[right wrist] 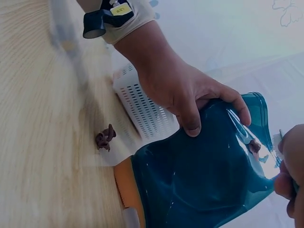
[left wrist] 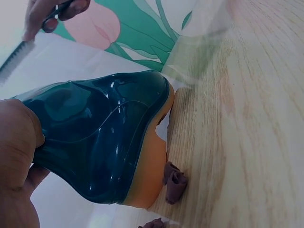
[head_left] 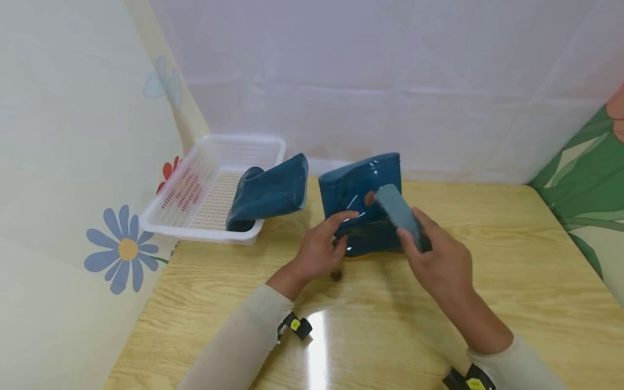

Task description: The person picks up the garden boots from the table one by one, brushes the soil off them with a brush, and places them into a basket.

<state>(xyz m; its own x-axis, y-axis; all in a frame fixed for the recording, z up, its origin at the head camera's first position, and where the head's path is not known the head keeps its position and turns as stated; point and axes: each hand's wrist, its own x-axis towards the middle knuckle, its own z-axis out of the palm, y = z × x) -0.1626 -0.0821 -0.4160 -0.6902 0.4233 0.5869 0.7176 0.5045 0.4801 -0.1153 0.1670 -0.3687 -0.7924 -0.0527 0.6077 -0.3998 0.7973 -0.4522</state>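
Observation:
A glossy teal rubber boot [head_left: 361,181] with an orange sole stands on the table in the middle of the head view. My left hand [head_left: 319,246] grips its shaft, thumb and fingers on the rubber in the right wrist view. A small brown lump [right wrist: 255,146] sticks to the upper shaft. My right hand [head_left: 443,260] holds a grey-blue brush [head_left: 398,211] by its handle, bristles beside that lump; whether they touch is unclear. Brown curled clumps [left wrist: 175,185] lie by the boot's sole in the left wrist view.
A white perforated basket [head_left: 195,233] stands at the back left. A second teal boot [head_left: 273,189] lies in it, its shaft sticking out over the right rim. Behind the wooden table [head_left: 512,260] hangs a pale sheet [head_left: 351,81]; flower-patterned walls flank both sides.

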